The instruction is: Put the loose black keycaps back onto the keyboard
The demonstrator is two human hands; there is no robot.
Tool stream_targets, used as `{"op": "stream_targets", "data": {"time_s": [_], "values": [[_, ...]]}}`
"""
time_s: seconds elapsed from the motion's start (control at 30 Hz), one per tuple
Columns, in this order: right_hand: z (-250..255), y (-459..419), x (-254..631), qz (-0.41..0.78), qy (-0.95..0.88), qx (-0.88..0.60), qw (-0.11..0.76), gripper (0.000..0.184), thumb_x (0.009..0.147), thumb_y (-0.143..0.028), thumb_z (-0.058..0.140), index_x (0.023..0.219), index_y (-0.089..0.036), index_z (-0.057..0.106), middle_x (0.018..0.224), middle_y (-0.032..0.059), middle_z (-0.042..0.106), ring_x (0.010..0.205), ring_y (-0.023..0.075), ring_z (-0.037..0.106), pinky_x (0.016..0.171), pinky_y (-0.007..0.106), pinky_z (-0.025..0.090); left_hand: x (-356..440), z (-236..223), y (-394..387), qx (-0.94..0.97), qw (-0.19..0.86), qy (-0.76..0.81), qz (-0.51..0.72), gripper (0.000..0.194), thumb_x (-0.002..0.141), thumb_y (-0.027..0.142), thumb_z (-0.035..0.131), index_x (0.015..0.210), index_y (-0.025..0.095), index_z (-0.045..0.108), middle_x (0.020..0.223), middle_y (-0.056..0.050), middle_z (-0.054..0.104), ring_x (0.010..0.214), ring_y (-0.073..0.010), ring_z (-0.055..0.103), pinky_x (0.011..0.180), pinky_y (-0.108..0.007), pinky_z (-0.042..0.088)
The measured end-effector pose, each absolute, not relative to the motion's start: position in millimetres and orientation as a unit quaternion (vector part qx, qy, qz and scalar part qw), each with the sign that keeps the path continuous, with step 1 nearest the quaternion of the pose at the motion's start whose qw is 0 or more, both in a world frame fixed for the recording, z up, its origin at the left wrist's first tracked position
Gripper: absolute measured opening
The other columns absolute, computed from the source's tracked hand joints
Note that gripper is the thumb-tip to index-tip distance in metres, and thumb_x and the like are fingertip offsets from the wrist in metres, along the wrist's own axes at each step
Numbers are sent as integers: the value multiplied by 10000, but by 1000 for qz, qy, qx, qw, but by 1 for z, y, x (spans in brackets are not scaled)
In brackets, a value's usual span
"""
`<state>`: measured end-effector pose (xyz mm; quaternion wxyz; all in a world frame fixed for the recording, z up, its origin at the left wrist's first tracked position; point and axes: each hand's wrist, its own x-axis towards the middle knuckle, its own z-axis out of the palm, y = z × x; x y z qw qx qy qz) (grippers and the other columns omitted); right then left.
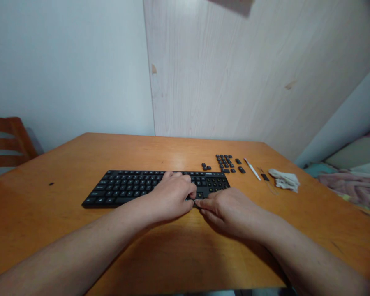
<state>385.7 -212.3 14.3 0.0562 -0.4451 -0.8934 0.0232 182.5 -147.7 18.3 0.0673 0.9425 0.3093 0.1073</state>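
A black keyboard [126, 188] lies flat on the wooden table, its number pad [217, 183] showing bare key posts without caps. Over the keyboard's right half rests my left hand [174, 193], fingers curled, with thumb and forefinger tips close together at the arrow-key area. My right hand [223, 207] comes in from the right, fingers pressed together, its fingertips touching the keyboard's near edge beside the left fingertips. Whatever is between the fingertips is hidden. Behind the keyboard, loose black keycaps [224, 161] lie in rows, with a few more keycaps [204, 166] to their left.
To the right lie a white pen-like tool [253, 169], a small dark piece with thin wires [264, 177] and a crumpled whitish cloth [284, 180]. A small dark bit [51, 183] lies on the left of the table [43, 230]. A wooden chair [10, 142] stands beyond its left edge.
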Motion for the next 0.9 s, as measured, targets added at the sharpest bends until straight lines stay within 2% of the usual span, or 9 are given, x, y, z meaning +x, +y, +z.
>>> {"op": "stream_targets", "data": {"time_s": [0.23, 0.5, 0.67, 0.9], "values": [[19, -212, 385, 40, -896, -438, 63, 283, 972, -244, 430, 942, -202, 709, 855, 49, 733, 726, 159, 628, 653, 281, 373, 179, 18, -146, 941, 74, 302, 133, 159, 779, 172, 548, 866, 235, 666, 890, -22, 653, 910, -216, 573, 886, -387, 363], [21, -207, 393, 49, -892, -437, 110, 309, 935, -202, 473, 1127, -221, 715, 943, 64, 747, 818, 185, 655, 719, 287, 417, 175, 21, -134, 909, 69, 363, 192, 179, 799, 179, 520, 908, 229, 652, 961, -24, 696, 925, -222, 595, 855, -376, 395], [21, -207, 391, 59, -903, -418, 79, 308, 919, -182, 476, 1092, -224, 728, 925, 48, 753, 795, 179, 661, 704, 279, 427, 175, 22, -126, 901, 63, 379, 199, 209, 829, 233, 522, 996, 219, 647, 1004, -35, 694, 931, -226, 599, 857, -379, 412], [21, -201, 393, 68, -894, -433, 92, 339, 902, -160, 480, 1125, -199, 732, 1047, 78, 755, 944, 214, 686, 785, 278, 453, 177, 36, -125, 910, 76, 366, 182, 312, 886, 277, 481, 1123, 146, 636, 1013, -85, 689, 870, -226, 599, 804, -365, 427]]}}
